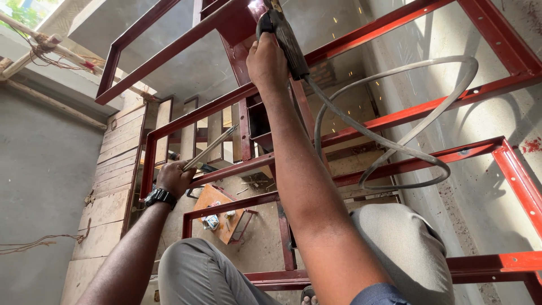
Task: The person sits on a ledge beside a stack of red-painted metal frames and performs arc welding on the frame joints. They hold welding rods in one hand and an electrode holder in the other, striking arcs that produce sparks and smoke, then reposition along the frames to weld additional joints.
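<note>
Right hand (266,61), upper centre of the frame, closed around the dark handle of a welding electrode holder (284,35), tip raised against the red steel stair frame (389,121). Grey cable (395,148) trailing from the handle, looping wide across the right half of the frame and back over a red crossbar. Left hand (174,178), centre left, clenched on a bundle of thin welding rods (212,148), slanting up to the right across a red bar. Black wristwatch (160,197) on that wrist. Grey-trousered knees (403,245) along the bottom edge. Far below, between the bars, a small orange-topped table (217,212) on the concrete floor.
</note>
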